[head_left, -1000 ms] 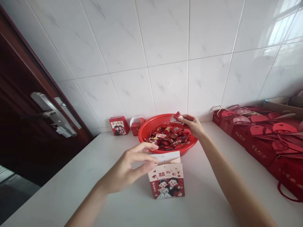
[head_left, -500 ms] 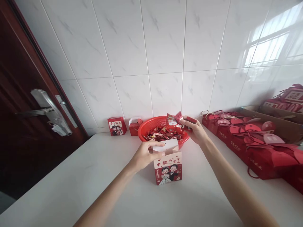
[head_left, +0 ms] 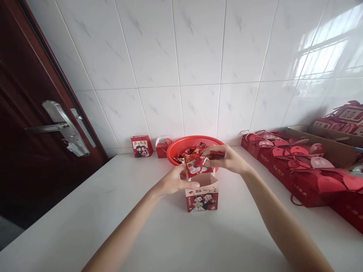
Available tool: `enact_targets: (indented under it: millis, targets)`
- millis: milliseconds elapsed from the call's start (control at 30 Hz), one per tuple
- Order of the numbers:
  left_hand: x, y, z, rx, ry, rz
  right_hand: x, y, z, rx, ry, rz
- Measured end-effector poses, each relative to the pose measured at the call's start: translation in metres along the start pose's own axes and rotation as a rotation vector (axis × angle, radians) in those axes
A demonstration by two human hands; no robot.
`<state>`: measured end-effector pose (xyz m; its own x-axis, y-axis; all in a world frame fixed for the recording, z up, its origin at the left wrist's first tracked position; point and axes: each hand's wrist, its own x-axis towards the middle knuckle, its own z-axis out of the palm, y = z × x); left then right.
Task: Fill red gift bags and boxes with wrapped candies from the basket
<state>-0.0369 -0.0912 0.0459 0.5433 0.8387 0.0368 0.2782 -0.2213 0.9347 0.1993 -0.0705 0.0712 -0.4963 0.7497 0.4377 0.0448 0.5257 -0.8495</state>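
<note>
An open paper candy box (head_left: 202,200) with a cartoon bride and groom stands upright on the white table. My left hand (head_left: 174,181) grips its upper left edge, thumb on the front. Just above the opening, my right hand (head_left: 228,160) pinches several red candy packets (head_left: 195,166); how many is hidden by the fingers. Behind the box sits a red plastic basket (head_left: 177,145) with a heap of wrapped candies (head_left: 181,155) in it.
Two small red boxes, one with a cartoon couple (head_left: 141,146) and one open (head_left: 163,147), stand by the tiled wall. Rows of red gift boxes (head_left: 306,185) line the right side, beside a cardboard carton (head_left: 340,149). A dark door (head_left: 25,113) is at left.
My right hand has moved left and down with the candy packets, from over the basket to above the box's opening. My left hand still holds the box.
</note>
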Motion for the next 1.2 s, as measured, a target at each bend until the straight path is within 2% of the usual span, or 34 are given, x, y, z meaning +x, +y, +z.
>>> enact_targets:
  millis: [100,267,500,667,833,1033,1200]
  targets:
    - [0.002,-0.003,-0.002,0.013,-0.006,-0.006,-0.001,0.001,-0.007,-0.105,-0.033,-0.028]
    - [0.002,-0.007,-0.004,0.055,-0.003,-0.026,-0.004,0.002,-0.011,-0.077,0.018,-0.019]
    - [0.003,-0.005,-0.003,0.002,-0.03,0.013,-0.003,0.006,-0.009,-0.135,-0.088,-0.025]
    - [0.002,-0.005,-0.003,0.032,-0.014,0.008,-0.007,0.003,-0.017,-0.262,-0.116,0.013]
    - [0.001,-0.005,-0.004,0.063,-0.004,0.007,-0.008,-0.004,-0.022,-0.398,-0.144,-0.011]
    - [0.0,-0.002,-0.003,0.064,-0.017,-0.009,-0.012,-0.014,-0.02,-0.605,-0.186,-0.029]
    - [0.0,0.0,-0.002,0.068,-0.027,-0.019,-0.015,-0.02,-0.018,-0.657,-0.208,-0.031]
